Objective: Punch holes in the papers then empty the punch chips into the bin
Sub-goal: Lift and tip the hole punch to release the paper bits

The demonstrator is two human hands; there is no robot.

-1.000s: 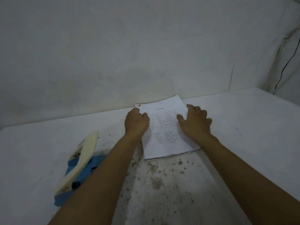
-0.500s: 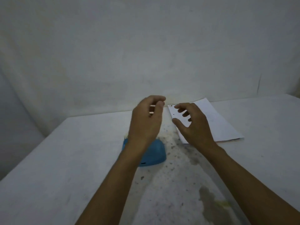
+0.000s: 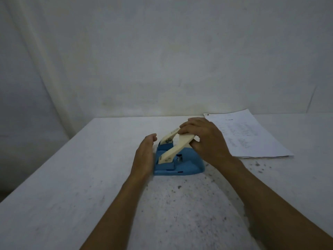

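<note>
A blue hole punch (image 3: 180,164) with a raised cream lever (image 3: 173,149) stands on the white table (image 3: 72,186), in the middle of the view. My right hand (image 3: 205,139) wraps its fingers over the top end of the lever, thumb underneath. My left hand (image 3: 144,156) lies flat against the punch's left side, fingers straight and slightly curled at the tips. A stack of printed papers (image 3: 252,139) lies flat to the right of the punch, apart from it. No bin is visible.
The table's top is stained with dark specks (image 3: 180,204) in front of the punch. Its left edge (image 3: 45,165) runs diagonally, with a dim gap beyond. A pale wall (image 3: 162,60) rises right behind the table.
Both hands left the papers and moved to the hole punch. The view swung left, so the papers now lie to the right. My right hand has closed on the lever.
</note>
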